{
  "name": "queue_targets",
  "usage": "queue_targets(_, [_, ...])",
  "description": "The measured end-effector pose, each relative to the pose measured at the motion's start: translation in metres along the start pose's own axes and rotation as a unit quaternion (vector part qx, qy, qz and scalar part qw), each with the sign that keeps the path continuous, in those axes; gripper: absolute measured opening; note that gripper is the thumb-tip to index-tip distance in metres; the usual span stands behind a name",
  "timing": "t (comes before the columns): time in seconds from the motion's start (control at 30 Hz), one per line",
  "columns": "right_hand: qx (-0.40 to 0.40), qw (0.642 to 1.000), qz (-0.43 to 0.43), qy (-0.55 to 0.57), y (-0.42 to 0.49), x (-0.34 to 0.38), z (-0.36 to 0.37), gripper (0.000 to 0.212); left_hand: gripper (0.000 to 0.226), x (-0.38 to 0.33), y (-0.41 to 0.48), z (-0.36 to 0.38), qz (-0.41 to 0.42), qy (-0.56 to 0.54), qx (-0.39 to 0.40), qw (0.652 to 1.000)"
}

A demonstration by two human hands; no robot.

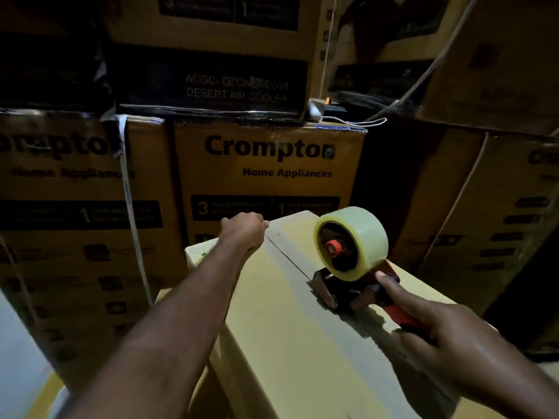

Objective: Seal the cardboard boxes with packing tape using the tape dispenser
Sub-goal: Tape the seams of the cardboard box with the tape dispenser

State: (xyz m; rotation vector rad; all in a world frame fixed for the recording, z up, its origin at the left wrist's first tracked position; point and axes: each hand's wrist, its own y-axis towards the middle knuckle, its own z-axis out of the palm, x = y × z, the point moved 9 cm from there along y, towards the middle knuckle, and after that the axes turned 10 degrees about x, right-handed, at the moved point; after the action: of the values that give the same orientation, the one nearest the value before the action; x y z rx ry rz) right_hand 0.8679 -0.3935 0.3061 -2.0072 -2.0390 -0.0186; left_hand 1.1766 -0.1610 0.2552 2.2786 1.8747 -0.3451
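box (290, 313) top seam | left hand (243, 230) grips far edge, steadying flaps | right hand (453, 337) clasps dispenser (351, 267) handle, nose pressed on seam so tape sticks

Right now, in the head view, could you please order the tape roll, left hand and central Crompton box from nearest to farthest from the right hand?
1. tape roll, on the dispenser the right hand grips, just ahead.
2. left hand, gripping the plain box's far edge, to the left.
3. central Crompton box, stacked behind the plain box.
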Motion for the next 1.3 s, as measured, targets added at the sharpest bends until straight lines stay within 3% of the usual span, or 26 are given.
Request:
queue_targets(0.1, [-0.027,0.999,0.003,-0.018,-0.004,0.006,0.000,0.084,0.048,-0.028,-0.013,0.014,0.093,0.066,0.072,0.991])
queue_targets(0.23, [-0.030,0.999,0.018,-0.002,-0.011,0.002,0.001,0.084,0.064,-0.053,-0.055,0.034,0.155,0.120,0.136,0.971])
queue_targets(0.47, [-0.050,0.998,0.023,0.010,-0.011,0.004,0.006,0.083,0.056,-0.079,-0.130,0.039,0.200,0.105,0.187,0.956])
queue_targets(0.67, [-0.052,0.999,-0.015,-0.004,-0.011,0.008,0.006,0.083,0.068,-0.099,-0.194,0.055,0.153,0.106,0.178,0.966])
queue_targets(0.9, [-0.068,0.996,-0.056,-0.025,-0.019,0.003,0.006,0.083,0.118,-0.164,-0.308,0.076,0.085,0.102,0.216,0.967])
queue_targets(0.97, [-0.073,0.995,-0.064,-0.024,-0.018,0.001,0.005,0.085,0.118,-0.193,-0.336,0.087,0.077,0.113,0.204,0.969])
queue_targets(1.13, [-0.073,0.994,-0.080,-0.018,-0.025,-0.005,0.005,0.087,0.087,-0.207,-0.345,0.086,0.015,0.120,0.063,0.991])
queue_targets(1.3, [-0.047,0.994,-0.096,-0.014,-0.049,-0.020,-0.002,0.088,0.098,-0.200,-0.349,0.078,-0.041,0.096,0.000,0.995])
